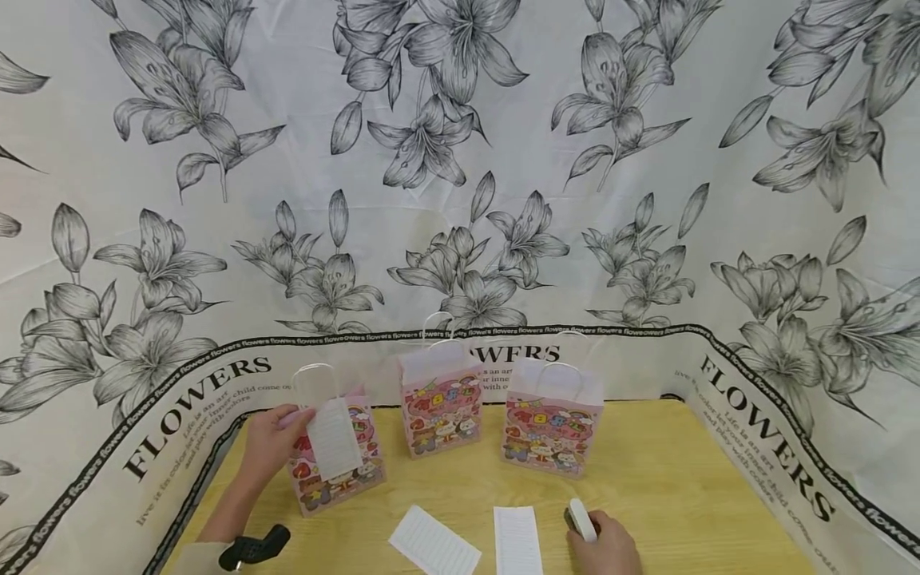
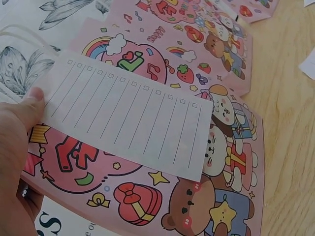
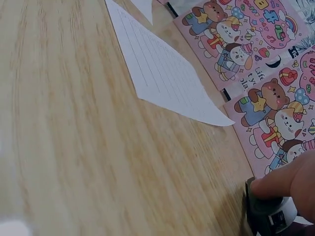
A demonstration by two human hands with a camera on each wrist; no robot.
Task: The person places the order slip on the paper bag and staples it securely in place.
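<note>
My left hand [image 1: 271,439] pinches a white lined checklist [image 1: 334,441] at the top edge of the left pink gift bag [image 1: 316,497]. In the left wrist view the thumb lies on the end of the sheet, which covers part of the bag's cartoon print; the fingers behind are mostly hidden. My right hand [image 1: 609,549] grips a small white and dark stapler [image 1: 582,521] low over the table at the right. In the right wrist view only the thumb and part of the stapler [image 3: 270,214] show.
Two more pink gift bags with handles, a middle one [image 1: 440,415] and a right one [image 1: 549,431], stand at the back. Two lined sheets, one slanted [image 1: 434,541] and one straight [image 1: 517,541], lie on the wooden table [image 1: 661,479]. Flowered cloth [image 1: 460,239] hangs behind.
</note>
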